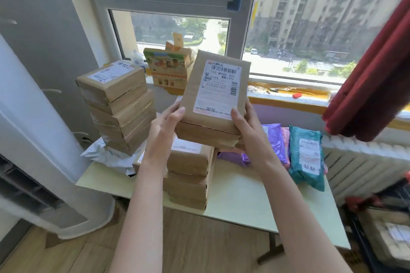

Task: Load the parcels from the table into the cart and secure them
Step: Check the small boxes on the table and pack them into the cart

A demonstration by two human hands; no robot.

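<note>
a pale table stands under a wide window, with a red curtain at the right and a white radiator below the sill. on the table are a tall left stack of brown boxes, a lower middle stack, and purple and teal mailers side by side. at the lower right a dark cart frame holds something boxy and labelled, too blurred to name. the left hand and right hand grip a small pile of brown parcels by its near corners, thumbs on top. the pile is held above the middle stack. its long axis runs away from the person toward the window, with the far end tilted up, the label up and the barcode at the far end.
</note>
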